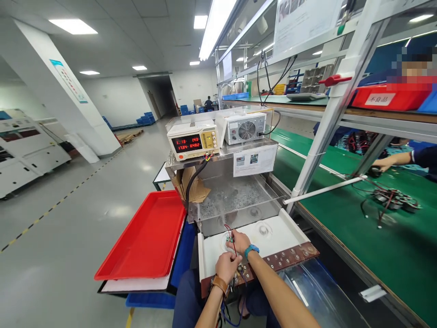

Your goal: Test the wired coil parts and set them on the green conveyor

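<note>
My right hand (241, 242), a teal band at its wrist, is closed around a small green circuit board (229, 238) over the white tray. A thin red wire loops up from the board and runs down toward my left hand (226, 268). That hand, below a brown strap, pinches the wire's lower end close to a brown terminal strip (283, 259) with rows of metal studs. Its fingertips partly hide the wire end. The white tray (251, 233) has round fixtures; one clear round fixture (263, 229) shows to the right of my hands.
Behind the tray, a power supply (194, 142) with red digits stands beside a grey fan-fronted unit (246, 129). A red tray (146, 237) lies at left. On the green bench (341, 218) at right are wired round parts (392, 199) and a co-worker's hand (385, 164).
</note>
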Motion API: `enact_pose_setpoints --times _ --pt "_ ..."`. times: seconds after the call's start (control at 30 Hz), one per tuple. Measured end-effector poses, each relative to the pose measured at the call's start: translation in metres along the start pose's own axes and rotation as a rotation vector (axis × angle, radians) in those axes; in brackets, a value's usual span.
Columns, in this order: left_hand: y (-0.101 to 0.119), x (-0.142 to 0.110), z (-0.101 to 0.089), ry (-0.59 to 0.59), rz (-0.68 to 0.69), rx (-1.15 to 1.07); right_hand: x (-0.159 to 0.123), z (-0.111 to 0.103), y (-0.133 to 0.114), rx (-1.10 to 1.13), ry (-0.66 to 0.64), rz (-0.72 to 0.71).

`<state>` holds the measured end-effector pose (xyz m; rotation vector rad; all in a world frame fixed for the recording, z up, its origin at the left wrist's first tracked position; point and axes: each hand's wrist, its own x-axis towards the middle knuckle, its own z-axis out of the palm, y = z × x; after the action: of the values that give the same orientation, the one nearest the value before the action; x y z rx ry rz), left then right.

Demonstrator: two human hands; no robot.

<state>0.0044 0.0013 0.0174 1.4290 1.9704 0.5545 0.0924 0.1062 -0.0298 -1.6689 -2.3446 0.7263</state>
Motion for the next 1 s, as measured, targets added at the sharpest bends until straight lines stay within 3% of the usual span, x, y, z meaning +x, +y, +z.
enact_pose_setpoints --times 0.53,0.73,0.8,0.9,1.0 --pt "-0.001 -0.002 0.000 0.012 0.019 0.044 -0.001 -0.003 -0.001 0.000 -0.003 -0.010" --pt "-0.004 -0.005 0.001 0.057 0.115 -0.027 -0.003 -0.008 -0.010 -0.087 -0.001 -0.067" --pt "-0.009 -0.004 0.001 0.085 0.149 -0.167 -0.005 -0.014 -0.015 -0.074 0.065 -0.068" --pt "-0.015 -0.001 0.000 0.125 0.161 -0.329 -0.013 -0.032 -0.015 0.047 0.272 0.015" --pt "-0.006 0.002 -0.001 0.168 0.125 -0.409 -0.033 -0.063 0.004 0.187 0.477 0.160"
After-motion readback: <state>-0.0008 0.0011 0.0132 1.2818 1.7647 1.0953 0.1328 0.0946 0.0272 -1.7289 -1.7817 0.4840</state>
